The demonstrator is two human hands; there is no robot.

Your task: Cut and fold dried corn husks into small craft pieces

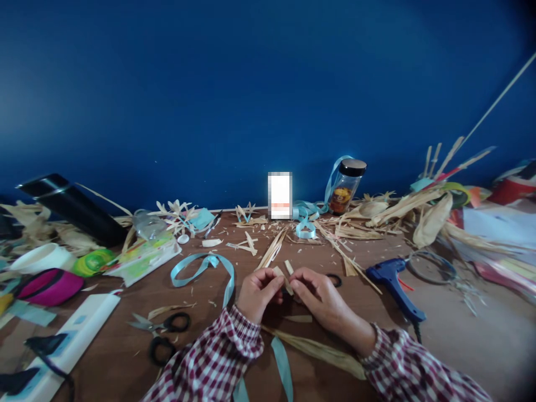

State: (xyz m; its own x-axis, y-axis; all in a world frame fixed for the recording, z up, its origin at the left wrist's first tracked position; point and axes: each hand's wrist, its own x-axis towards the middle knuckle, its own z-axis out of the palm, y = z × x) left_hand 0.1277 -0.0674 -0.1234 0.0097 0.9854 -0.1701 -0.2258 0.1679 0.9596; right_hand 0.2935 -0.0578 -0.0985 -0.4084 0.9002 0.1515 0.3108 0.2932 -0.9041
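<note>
Above the middle of the table, my left hand (258, 291) pinches a short pale strip of corn husk (283, 280) between thumb and fingers. Close beside it, my right hand (317, 294) is closed with thumb and fingertips together at the strip's right side, where another small pale piece (288, 267) sticks up. How the two pieces join is hidden by the fingers. A longer corn husk leaf (318, 350) lies beneath my wrists, and a bundle of husk strips (272, 247) lies just beyond my hands.
Black-handled scissors (161, 329) lie open on the left, near a white power strip (79, 335). Light blue ribbon (188, 279) curls behind them. To the right lies a blue glue gun (396, 285). A glass jar (345, 187) and a black bottle (75, 209) stand before the wall.
</note>
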